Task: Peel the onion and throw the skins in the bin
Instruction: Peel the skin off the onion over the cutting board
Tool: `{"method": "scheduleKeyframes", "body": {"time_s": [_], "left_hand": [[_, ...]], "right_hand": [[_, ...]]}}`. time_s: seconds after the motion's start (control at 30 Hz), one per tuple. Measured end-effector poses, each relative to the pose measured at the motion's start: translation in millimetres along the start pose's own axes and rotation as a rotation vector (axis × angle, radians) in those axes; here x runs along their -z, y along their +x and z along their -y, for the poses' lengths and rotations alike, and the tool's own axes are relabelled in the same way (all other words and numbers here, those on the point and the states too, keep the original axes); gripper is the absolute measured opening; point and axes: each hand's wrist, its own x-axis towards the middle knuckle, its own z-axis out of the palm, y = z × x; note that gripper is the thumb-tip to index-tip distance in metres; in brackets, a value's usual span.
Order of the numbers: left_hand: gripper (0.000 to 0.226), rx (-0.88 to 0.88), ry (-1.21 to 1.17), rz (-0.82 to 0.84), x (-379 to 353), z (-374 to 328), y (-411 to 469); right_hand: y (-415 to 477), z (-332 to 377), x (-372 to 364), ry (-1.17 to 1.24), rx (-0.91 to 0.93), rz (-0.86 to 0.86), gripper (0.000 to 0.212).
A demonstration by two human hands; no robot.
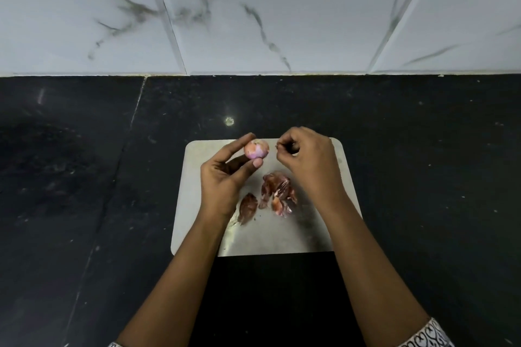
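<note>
Pale cutting board [282, 236] on a black counter [84, 177], tiled wall [253, 8] behind it. Onion [256, 148], mostly peeled and showing pink and white, is held above the board's far edge. Left hand [225, 177] grips it between thumb and curled fingers, palm up. Right hand [307, 160] is over the board's far right part, apart from the onion, its fingers curled and pinching what looks like a tiny scrap of skin [279, 146]. Pile of skins [277, 191] lies at the board's middle. One loose skin [248, 207] sits left of the pile, beside the left wrist.
</note>
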Motion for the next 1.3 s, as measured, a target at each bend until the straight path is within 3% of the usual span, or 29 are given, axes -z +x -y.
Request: {"method": "scheduleKeyframes", "body": {"time_s": [0.1, 0.2, 0.33, 0.43, 0.73, 1.13, 1.3], "left_hand": [[0.045, -0.010, 0.005, -0.016, 4.1, -0.6, 2.7], [0.045, -0.013, -0.003, -0.002, 3.8, 0.1, 2.0], [0.044, 0.002, -0.034, -0.006, 4.4, 0.9, 2.3], [0.045, -0.010, -0.023, 0.010, 5.4, 3.0, 2.8], [0.048, -0.085, 0.040, 0.061, 8.3, 2.5, -3.0], [0.045, -0.099, 0.041, 0.047, 7.0, 0.5, -10.4], [0.045, -0.095, 0.028, 0.048, 3.9, -1.2, -10.4]], "right_hand": [[-8.1, -5.4, 4.8, 0.060, -0.077, 0.019, 0.015], [-14.8, -1.2, 9.0, 0.128, -0.061, 0.032, 0.009], [-6.4, 5.3, 15.0, 0.104, -0.067, 0.182, 0.017], [0.5, 12.2, 14.9, 0.063, 0.083, 0.158, 0.020], [-3.6, 17.0, 17.5, 0.000, 0.201, 0.159, 0.021], [-2.7, 16.5, 10.2, -0.083, 0.323, 0.129, 0.011], [-2.2, 10.4, 6.4, 0.026, 0.249, 0.045, 0.010]]}}
